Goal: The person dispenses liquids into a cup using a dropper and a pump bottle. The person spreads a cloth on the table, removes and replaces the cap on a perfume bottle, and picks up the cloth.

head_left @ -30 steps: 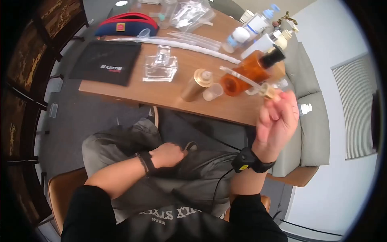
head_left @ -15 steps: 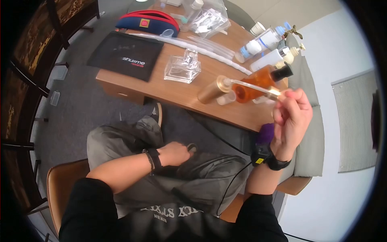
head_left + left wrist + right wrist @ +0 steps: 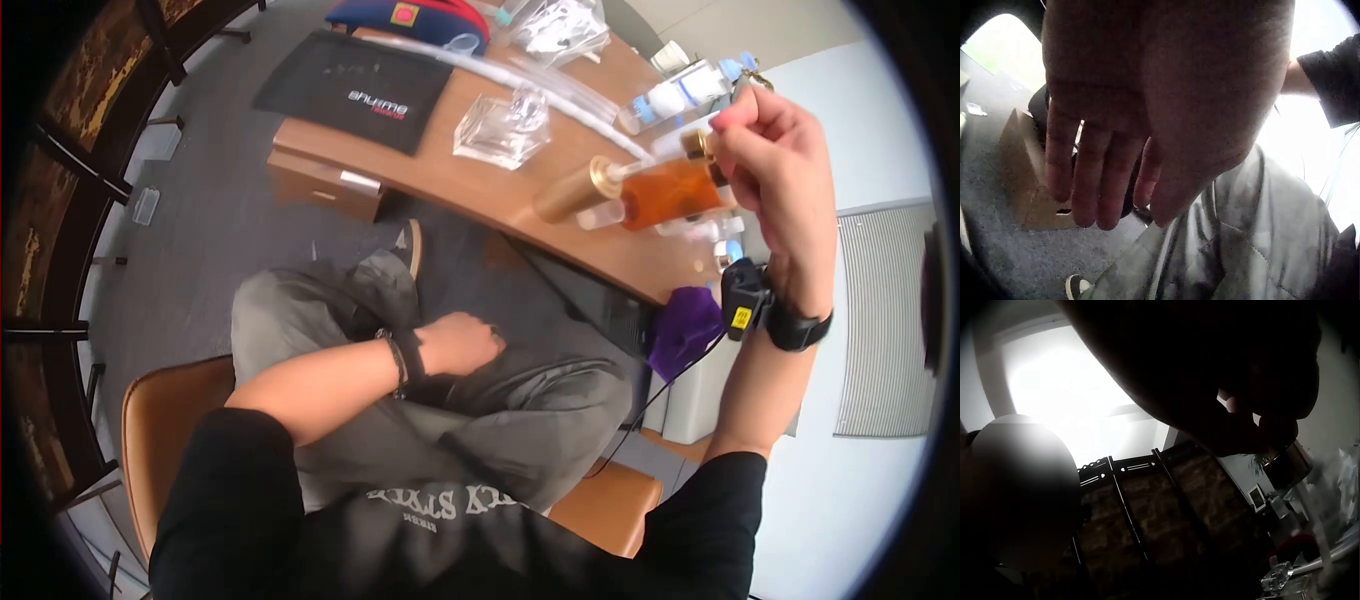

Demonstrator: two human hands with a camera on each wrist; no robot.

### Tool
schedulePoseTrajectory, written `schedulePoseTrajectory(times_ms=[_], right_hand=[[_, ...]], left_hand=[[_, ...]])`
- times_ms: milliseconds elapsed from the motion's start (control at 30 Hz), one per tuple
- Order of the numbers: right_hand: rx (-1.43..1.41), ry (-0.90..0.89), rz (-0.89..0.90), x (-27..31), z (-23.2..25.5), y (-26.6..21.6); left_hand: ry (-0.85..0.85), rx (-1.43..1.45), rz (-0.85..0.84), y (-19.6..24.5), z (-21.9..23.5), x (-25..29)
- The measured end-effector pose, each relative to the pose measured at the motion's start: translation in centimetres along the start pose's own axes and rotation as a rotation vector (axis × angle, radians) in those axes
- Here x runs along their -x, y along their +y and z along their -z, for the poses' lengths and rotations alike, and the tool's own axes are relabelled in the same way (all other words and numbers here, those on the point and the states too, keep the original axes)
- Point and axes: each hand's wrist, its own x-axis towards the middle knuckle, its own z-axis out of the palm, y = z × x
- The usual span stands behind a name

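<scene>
My right hand [image 3: 785, 165], raised over the table's right side, pinches a glass dropper by its gold collar [image 3: 697, 146]; the bulb is hidden behind the fingers. In the right wrist view the same dropper [image 3: 1287, 467] hangs below dark fingertips. Its thin glass tube slants down left and overlaps the pale neck of a gold bottle [image 3: 572, 194] in the head view. Beside that bottle lies a small frosted cap [image 3: 602, 214], and behind it an amber bottle [image 3: 665, 195]. The left hand [image 3: 458, 343] rests over the lap, fingers loose and holding nothing, as the left hand [image 3: 1166, 94] shows close up.
On the wooden table [image 3: 450, 185] are a clear glass bottle [image 3: 503, 130], a black pouch [image 3: 365, 95], a navy case with red trim [image 3: 420, 25] and a plastic bag [image 3: 560, 30]. Several bottles stand at the right. A purple cloth [image 3: 685, 330] hangs near the table edge.
The head view has shifted, so the table sits higher and further right. My right hand has risen with the dropper, its tube now lining up with the gold bottle's neck. The left hand stays at the lap.
</scene>
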Motion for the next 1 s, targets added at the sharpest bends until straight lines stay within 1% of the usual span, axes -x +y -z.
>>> schedulePoseTrajectory(times_ms=[33,100,200,267,333,400,500,633,833,1000], right_hand=[[-0.005,-0.012,-0.016,-0.2,-0.4,-0.1],[0.120,-0.058,0.012,-0.5,-1.3,0.1],[0.125,-0.104,-0.037,-0.6,-2.9,1.6],[0.144,-0.113,-0.057,-0.7,-3.9,2.9],[0.097,-0.074,-0.039,-0.5,-4.6,4.0],[0.105,-0.087,-0.059,-0.5,-4.5,4.1],[0.089,-0.080,-0.030,-0.7,-4.2,4.2],[0.104,-0.084,-0.009,-0.9,-4.2,4.2],[0.130,-0.089,-0.018,-0.7,-4.5,3.7],[0.142,-0.086,-0.045,-0.6,-4.7,3.4]], left_hand=[[-0.016,0.001,-0.001,-0.1,-0.4,-0.1],[-0.038,-0.020,0.002,0.1,0.0,0.0],[-0.037,-0.024,-0.003,0.0,-0.1,0.0],[-0.020,-0.021,-0.010,0.0,-0.2,-0.1],[0.017,-0.020,-0.018,0.2,-0.3,0.1],[0.035,0.004,-0.025,0.5,-0.4,0.1],[0.023,-0.033,-0.029,0.5,-0.7,0.0],[0.051,-0.023,-0.037,0.6,-0.4,0.1],[0.073,-0.035,-0.033,0.3,-0.9,0.1],[0.059,-0.035,-0.032,0.3,-0.9,0.1]])
